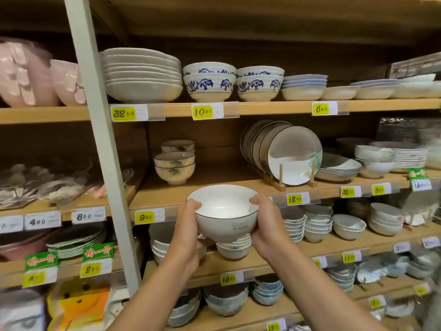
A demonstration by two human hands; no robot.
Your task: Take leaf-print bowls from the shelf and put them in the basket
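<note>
A white bowl [224,211] with a thin dark rim is held in front of the middle shelf, tilted toward me, a small label on its outer wall. My left hand [188,230] grips its left side with the thumb over the rim. My right hand [265,223] grips the right side the same way. Behind it, on the middle shelf [214,187], stand two short stacks of cream bowls with green leaf prints [175,167]. No basket is in view.
Plates with dark rims lean in a wooden rack [293,154] on the right of the middle shelf. Blue-patterned bowls [208,82] and large white bowls sit above. Stacks of small bowls fill the shelves below. A pale upright post [100,139] stands at the left.
</note>
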